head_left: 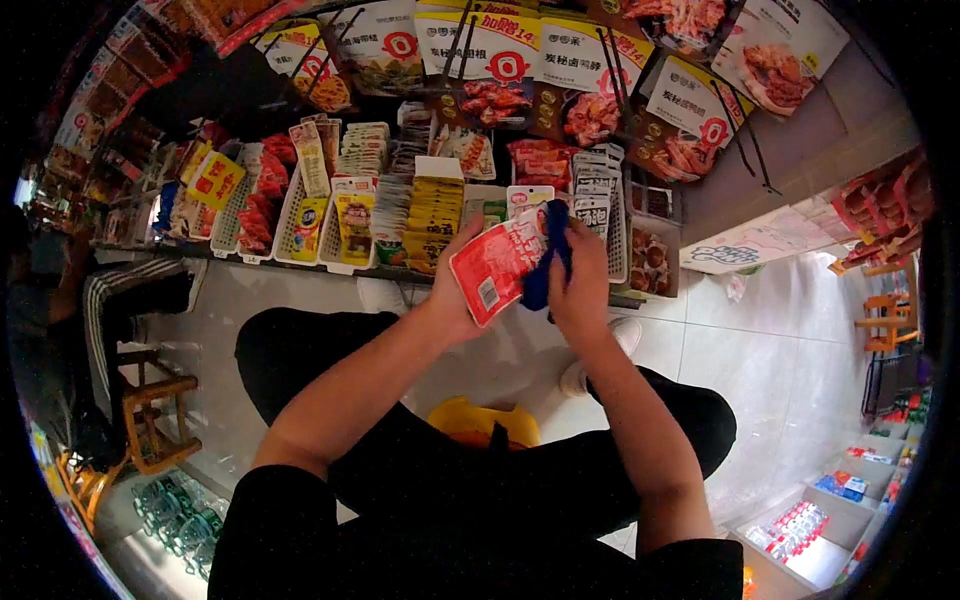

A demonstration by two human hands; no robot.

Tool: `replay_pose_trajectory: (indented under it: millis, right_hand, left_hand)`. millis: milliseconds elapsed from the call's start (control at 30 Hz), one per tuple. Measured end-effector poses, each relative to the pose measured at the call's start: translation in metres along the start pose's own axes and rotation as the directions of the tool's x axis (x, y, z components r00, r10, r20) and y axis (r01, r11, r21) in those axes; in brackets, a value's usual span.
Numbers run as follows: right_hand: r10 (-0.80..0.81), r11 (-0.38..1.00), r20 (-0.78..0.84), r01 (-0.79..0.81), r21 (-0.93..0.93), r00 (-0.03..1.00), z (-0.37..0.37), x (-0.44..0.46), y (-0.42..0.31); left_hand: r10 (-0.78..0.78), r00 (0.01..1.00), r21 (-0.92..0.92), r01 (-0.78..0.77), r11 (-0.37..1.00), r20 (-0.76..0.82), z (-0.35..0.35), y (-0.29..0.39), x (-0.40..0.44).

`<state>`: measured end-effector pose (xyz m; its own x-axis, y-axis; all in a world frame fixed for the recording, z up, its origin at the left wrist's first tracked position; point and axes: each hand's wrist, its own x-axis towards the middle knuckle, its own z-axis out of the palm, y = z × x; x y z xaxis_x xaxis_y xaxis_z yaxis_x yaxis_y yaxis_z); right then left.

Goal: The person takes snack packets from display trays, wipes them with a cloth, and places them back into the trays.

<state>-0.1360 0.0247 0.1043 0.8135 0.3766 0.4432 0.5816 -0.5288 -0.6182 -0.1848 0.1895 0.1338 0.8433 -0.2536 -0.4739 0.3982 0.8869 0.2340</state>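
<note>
Red packet (490, 265) | left fingers (461, 243) gripping left edge | right fingers (584, 248) holding blue cloth (537, 286) alongside

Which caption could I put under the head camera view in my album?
Before white baskets of packaged snacks, the left hand holds a red packet while the right hand holds a dark blue cloth.

"Where is it possible to pass?"
"Over the open floor (770, 350), beside the right front corner of the shelf (392, 274)."
"And what stands in the way?"
"Baskets (619, 238), close together behind the front edge; the held red packet (492, 266); above, hanging printed cards (480, 62)."
</note>
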Motion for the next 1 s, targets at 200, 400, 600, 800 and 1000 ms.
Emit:
replay_pose_trajectory:
  millis: [200, 400, 600, 800, 1000]
  right_hand:
    - [-0.112, 0.984, 0.072, 0.120, -0.132, 0.991, 0.007, -0.014, -0.030]
    - [-0.325, 0.945, 0.188, 0.309, 0.112, 0.927, 0.018, -0.031, -0.050]
    - [-0.337, 0.926, 0.171, 0.359, -0.115, 0.926, -0.002, -0.006, -0.031]
    - [-0.152, 0.980, 0.061, 0.159, -0.120, 0.986, 0.003, -0.004, -0.016]
    - [0.149, 0.988, -0.059, -0.151, -0.039, 0.987, 0.011, -0.005, -0.009]
  left_hand:
    - [-0.021, 0.994, -0.078, 0.029, 0.997, 0.105, 0.001, 0.000, -0.001]
    - [0.023, 0.987, -0.013, -0.021, 1.000, 0.161, -0.024, 0.006, 0.006]
    - [-0.007, 0.997, -0.095, 0.015, 0.995, 0.083, -0.001, -0.001, 0.003]
    - [0.024, 0.994, -0.103, -0.013, 0.995, 0.105, -0.020, -0.005, 0.011]
    - [0.119, 0.991, 0.005, -0.119, 0.993, -0.059, -0.023, -0.016, 0.011]
